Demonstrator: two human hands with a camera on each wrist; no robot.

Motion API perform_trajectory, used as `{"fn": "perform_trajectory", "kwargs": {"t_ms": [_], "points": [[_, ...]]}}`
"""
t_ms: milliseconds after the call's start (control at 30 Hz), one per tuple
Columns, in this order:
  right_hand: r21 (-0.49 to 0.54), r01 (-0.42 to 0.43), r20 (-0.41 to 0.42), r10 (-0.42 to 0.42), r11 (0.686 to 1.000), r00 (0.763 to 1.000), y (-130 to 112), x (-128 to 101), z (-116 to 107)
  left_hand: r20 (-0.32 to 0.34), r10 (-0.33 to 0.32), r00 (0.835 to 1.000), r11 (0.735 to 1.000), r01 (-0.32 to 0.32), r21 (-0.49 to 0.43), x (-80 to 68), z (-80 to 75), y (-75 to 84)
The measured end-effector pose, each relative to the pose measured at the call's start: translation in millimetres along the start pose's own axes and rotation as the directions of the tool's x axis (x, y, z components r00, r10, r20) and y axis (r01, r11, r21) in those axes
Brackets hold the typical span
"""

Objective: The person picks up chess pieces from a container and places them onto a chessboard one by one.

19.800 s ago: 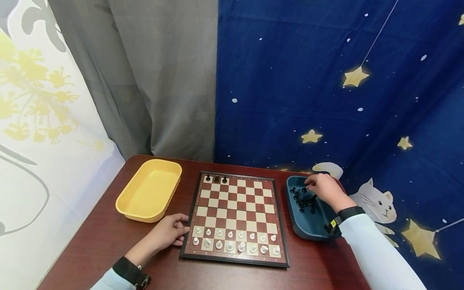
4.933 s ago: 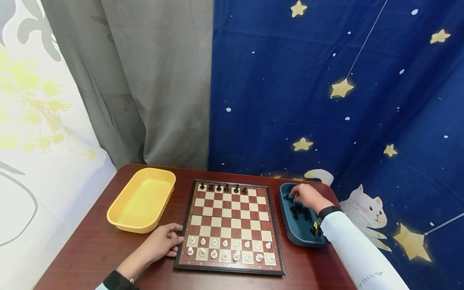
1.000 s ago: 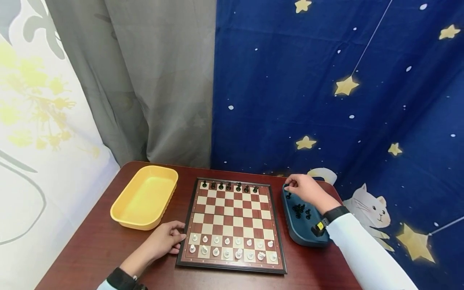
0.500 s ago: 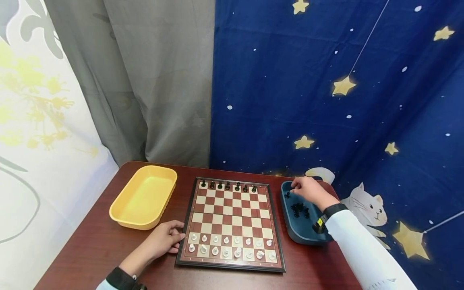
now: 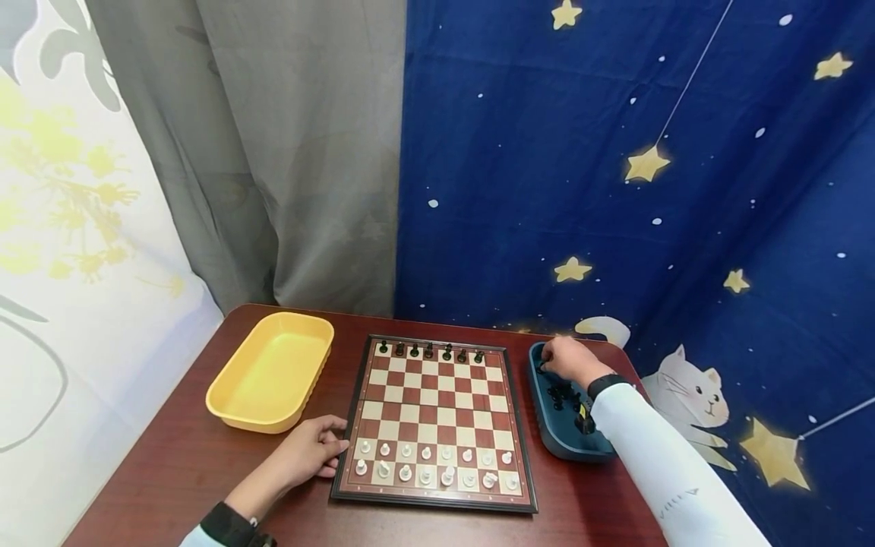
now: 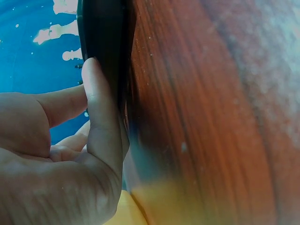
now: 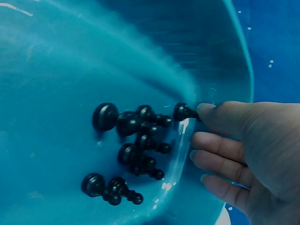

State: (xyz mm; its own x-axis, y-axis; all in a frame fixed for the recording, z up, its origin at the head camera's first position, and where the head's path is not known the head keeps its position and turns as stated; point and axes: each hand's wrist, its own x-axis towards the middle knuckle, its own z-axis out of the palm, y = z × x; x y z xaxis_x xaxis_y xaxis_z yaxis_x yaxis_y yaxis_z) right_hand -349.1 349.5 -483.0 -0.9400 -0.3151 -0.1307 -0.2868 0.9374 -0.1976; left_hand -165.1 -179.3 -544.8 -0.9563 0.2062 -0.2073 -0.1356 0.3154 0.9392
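The chessboard (image 5: 437, 416) lies on the table with two rows of white chess pieces (image 5: 426, 453) along its near side. Several black chess pieces (image 5: 428, 350) stand on its far row, from the left corner rightward. My left hand (image 5: 311, 454) rests against the board's left edge; in the left wrist view its fingers (image 6: 101, 103) press the dark side of the board (image 6: 104, 33). Inside the blue tray (image 5: 574, 448), my right hand (image 5: 571, 360) pinches a black chess piece (image 7: 182, 111) near the far wall. Its narrow end is partly hidden by the thumb.
More black pieces (image 7: 140, 140) lie on their sides in the blue tray, clustered beside the held one. On the left of the table sits a yellow tray (image 5: 270, 372). Grey and blue curtains (image 5: 478, 251) hang behind the table's back edge.
Over twenty seconds, the far row has grown from three black pieces to several. Lately my right hand has lowered onto a piece in the tray's far corner. My left hand stays at the board's edge.
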Motion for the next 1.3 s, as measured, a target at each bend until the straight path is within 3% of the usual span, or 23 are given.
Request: {"fn": "perform_trajectory", "kwargs": {"t_ms": [367, 833, 1033, 1300], "points": [[-0.008, 0.026, -0.038, -0.026, 1.0, 0.999, -4.4, -8.6, 3.8, 0.015, 0.026, 1.0, 1.0, -0.026, 0.01, -0.8, 0.9, 1.2], [0.106, 0.083, -0.144, -0.068, 0.991, 0.987, -25.9, -24.8, -35.7, 0.002, 0.018, 1.0, 1.0, -0.018, 0.001, -0.8, 0.4, 0.6], [0.11, 0.13, -0.173, -0.11, 0.985, 0.979, -43.0, -20.6, -45.5, -0.003, 0.018, 1.0, 1.0, -0.018, 0.005, -1.0, -0.1, 0.1], [0.109, 0.146, -0.151, -0.129, 0.983, 0.98, -71.7, -5.0, -37.5, -0.003, 0.008, 1.0, 1.0, -0.008, -0.001, -2.0, 1.1, 1.4]]}}
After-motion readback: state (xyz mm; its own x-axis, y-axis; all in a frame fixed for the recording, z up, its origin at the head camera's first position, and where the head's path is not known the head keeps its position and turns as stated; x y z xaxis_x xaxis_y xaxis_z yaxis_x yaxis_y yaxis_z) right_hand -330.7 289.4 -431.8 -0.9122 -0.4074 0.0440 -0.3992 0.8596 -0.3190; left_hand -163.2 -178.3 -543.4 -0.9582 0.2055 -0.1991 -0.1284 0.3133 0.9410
